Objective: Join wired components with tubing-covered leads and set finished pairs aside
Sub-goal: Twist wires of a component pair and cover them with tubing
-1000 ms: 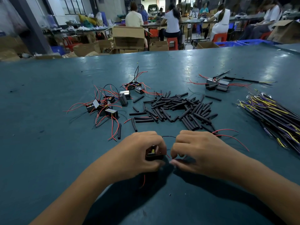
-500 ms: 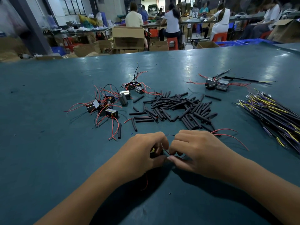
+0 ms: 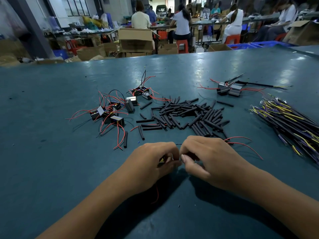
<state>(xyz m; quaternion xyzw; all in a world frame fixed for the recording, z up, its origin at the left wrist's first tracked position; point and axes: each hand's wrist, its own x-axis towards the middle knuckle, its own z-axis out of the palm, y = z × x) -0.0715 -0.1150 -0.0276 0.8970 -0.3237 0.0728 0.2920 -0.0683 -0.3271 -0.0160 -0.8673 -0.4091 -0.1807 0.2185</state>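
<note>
My left hand (image 3: 153, 163) grips a small black wired component (image 3: 162, 160), mostly hidden under its curled fingers. My right hand (image 3: 207, 157) pinches a thin lead close against the left thumb, with red wires (image 3: 245, 145) trailing out to its right. A thin black wire (image 3: 178, 144) arches between the two hands. A pile of short black tubing pieces (image 3: 188, 114) lies just beyond the hands. Loose wired components (image 3: 112, 111) with red leads sit at the left. A joined group (image 3: 227, 89) rests at the far right.
A bundle of black, yellow and purple wires (image 3: 290, 121) lies along the right edge of the blue-green table (image 3: 51, 152). Beyond the far edge stand cardboard boxes (image 3: 135, 40), and seated people (image 3: 181, 23) work at other benches.
My hands have drawn closer together. The left fingers have closed further over the component, hiding most of it, and the right fingertips now meet the left thumb.
</note>
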